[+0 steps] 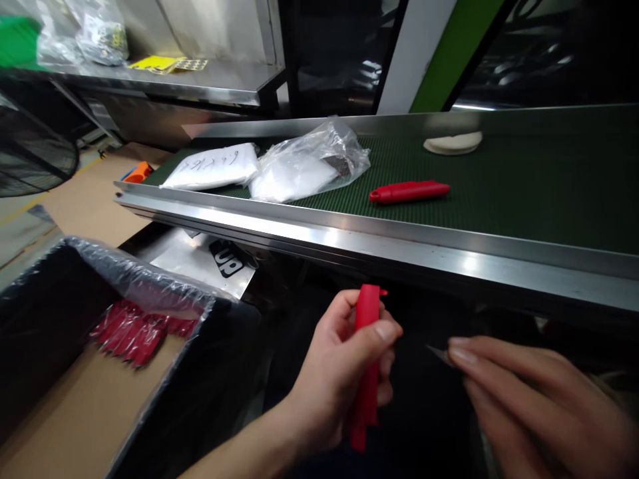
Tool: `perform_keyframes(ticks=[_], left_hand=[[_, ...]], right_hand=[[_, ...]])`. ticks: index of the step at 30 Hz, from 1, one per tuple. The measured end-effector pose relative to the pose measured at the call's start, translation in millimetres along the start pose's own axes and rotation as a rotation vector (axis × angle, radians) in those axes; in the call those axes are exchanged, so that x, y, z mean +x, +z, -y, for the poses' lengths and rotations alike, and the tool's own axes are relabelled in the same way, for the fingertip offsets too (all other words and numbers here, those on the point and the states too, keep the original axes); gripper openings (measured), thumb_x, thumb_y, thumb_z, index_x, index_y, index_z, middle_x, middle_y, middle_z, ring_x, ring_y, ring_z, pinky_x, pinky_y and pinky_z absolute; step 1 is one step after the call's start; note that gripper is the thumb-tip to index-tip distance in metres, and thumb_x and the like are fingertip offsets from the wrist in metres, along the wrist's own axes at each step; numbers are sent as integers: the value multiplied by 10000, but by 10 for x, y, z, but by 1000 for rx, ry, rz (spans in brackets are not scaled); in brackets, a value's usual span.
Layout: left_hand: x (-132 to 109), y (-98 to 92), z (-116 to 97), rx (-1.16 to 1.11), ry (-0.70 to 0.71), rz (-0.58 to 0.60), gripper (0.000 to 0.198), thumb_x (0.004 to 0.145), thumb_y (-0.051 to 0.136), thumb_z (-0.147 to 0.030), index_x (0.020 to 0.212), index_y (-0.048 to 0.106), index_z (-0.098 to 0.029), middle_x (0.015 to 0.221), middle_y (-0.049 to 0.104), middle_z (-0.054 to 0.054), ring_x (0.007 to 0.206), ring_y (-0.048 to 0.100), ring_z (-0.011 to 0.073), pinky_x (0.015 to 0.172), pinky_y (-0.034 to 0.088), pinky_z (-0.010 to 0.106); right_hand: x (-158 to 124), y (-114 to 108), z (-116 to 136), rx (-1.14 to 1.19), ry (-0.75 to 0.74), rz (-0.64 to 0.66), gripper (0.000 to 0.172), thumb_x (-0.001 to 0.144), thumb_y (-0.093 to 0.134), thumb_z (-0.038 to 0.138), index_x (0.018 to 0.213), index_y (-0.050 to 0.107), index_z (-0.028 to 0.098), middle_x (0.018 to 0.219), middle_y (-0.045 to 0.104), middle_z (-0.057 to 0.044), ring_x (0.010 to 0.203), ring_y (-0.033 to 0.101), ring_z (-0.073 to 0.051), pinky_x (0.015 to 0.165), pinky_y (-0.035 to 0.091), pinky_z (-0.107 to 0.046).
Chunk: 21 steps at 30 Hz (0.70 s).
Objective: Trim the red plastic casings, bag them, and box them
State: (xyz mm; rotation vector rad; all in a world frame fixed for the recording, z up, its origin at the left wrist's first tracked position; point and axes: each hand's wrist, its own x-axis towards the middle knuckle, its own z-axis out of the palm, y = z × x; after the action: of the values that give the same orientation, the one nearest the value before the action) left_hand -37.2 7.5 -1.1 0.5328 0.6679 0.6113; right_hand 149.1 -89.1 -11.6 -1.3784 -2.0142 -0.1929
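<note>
My left hand (pixel 344 359) is wrapped round a long red plastic part (pixel 368 309), held roughly upright below the conveyor's near rail. A small red nub sticks out near its top. To the right, my right hand (pixel 539 392) pinches a small thin pointed blade (pixel 439 354) between thumb and fingers; its handle, if any, is hidden, and the hand is slightly blurred. The two hands are apart. A similar red plastic piece (pixel 409 192) lies on the dark green conveyor belt (pixel 524 193) beyond them.
Clear plastic bags with white contents (pixel 299 173) and a marked white packet (pixel 212 166) lie on the belt's left, a pale round pad (pixel 453 143) farther back. The metal rail (pixel 399 243) crosses in front. At lower left, a lined bin (pixel 210 332) holds several wrapped red pieces (pixel 132 332).
</note>
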Motion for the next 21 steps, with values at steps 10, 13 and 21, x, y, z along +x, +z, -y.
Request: perform_keyframes(ticks=[10,13,21], left_hand=[[-133,-13,83,74,-44,67,285,823,708,-305,977,494,-197,837,532,-5,487,418,17,404,404,121],[-126,-27,98,103,-49,59,282,821,711,-324,957,498,-199,823,543,-3,457,413,13,391,392,124],[-138,-15,120,96,-50,135,246,835,684,-309,943,500,-186,575,491,-48,374,364,20,350,339,98]], right_hand=[[254,46,161,-98,68,104,409,859,560,35,1251,616,137,1150,623,-116,1020,594,-191,836,493,-327],[260,46,158,-112,73,87,366,874,543,46,1213,640,142,1113,645,-106,998,604,-190,830,492,-330],[205,14,118,-136,24,97,425,851,595,67,1262,612,177,1122,647,-94,995,601,-200,813,493,-327]])
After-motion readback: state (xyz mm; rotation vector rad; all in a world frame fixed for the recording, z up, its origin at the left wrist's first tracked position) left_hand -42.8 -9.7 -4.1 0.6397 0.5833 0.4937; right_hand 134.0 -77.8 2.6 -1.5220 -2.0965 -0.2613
